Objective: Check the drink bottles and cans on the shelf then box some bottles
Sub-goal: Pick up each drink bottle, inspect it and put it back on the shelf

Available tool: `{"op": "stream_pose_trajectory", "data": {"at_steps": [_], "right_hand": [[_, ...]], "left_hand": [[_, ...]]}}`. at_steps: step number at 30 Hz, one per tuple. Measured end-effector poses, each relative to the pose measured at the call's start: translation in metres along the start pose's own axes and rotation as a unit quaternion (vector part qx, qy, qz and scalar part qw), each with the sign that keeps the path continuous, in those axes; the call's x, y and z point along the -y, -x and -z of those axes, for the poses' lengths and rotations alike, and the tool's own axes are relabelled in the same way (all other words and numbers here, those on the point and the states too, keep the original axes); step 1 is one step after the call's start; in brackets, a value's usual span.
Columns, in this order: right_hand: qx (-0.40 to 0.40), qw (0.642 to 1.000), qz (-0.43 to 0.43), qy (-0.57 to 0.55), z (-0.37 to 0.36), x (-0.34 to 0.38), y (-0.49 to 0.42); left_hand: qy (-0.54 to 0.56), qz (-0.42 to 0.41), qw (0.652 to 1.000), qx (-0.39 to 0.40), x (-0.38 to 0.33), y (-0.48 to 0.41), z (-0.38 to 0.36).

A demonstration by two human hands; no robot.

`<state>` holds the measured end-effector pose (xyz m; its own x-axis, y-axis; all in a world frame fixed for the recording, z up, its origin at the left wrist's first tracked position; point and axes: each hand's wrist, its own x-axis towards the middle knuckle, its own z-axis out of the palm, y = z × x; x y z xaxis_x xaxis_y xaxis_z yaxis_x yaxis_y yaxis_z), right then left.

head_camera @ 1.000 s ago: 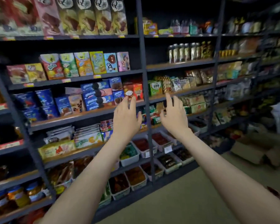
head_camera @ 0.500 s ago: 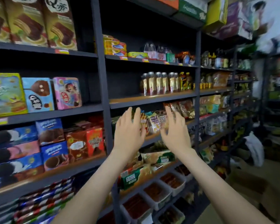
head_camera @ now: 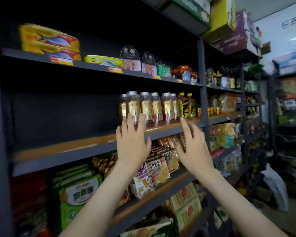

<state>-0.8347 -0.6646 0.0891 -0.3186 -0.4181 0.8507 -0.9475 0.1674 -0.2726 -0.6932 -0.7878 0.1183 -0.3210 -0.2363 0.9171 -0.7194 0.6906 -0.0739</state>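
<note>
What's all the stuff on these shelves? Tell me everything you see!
tall bottles: about six, gold labels, grey caps, middle shelf
yellow-capped bottles: two, dark, right of the tall bottles
small cans: several, yellow, same shelf, past the post
flat tins: a stack, yellow and red, top shelf left
green tin: one, top shelf
snack bags: many, mixed colours, lower shelf
green packs: a few, lower left
left hand: one, fingers straight, in front of the tall bottles
right hand: one, fingers straight, below the yellow-capped bottles
</note>
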Motion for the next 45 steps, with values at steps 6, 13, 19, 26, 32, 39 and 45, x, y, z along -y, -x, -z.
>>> {"op": "stream_pose_trajectory", "data": {"at_steps": [6, 13, 19, 26, 32, 39, 45], "right_hand": [[0.011, 0.994, 0.073, -0.086, -0.074, -0.070, -0.075], [0.065, 0.971, 0.167, -0.159, -0.124, -0.140, -0.155], [0.072, 0.957, 0.194, -0.205, -0.157, -0.154, -0.189], [0.064, 0.949, 0.235, -0.200, -0.172, -0.143, -0.215], [0.091, 0.944, 0.249, -0.197, -0.178, -0.128, -0.221], [0.091, 0.938, 0.243, -0.229, -0.178, -0.119, -0.213], [0.077, 0.911, 0.257, -0.314, -0.167, -0.112, -0.207]], "left_hand": [[-0.088, 0.045, 0.995, 0.004, -0.014, -0.038, -0.090], [-0.172, 0.163, 0.972, 0.012, -0.052, -0.089, -0.161], [-0.200, 0.219, 0.951, 0.083, -0.065, -0.122, -0.169], [-0.210, 0.274, 0.935, 0.085, -0.040, -0.142, -0.168], [-0.097, 0.326, 0.935, 0.103, -0.034, -0.157, -0.162], [-0.077, 0.303, 0.944, 0.107, -0.033, -0.155, -0.151], [-0.078, 0.230, 0.970, -0.006, -0.042, -0.136, -0.149]]}}
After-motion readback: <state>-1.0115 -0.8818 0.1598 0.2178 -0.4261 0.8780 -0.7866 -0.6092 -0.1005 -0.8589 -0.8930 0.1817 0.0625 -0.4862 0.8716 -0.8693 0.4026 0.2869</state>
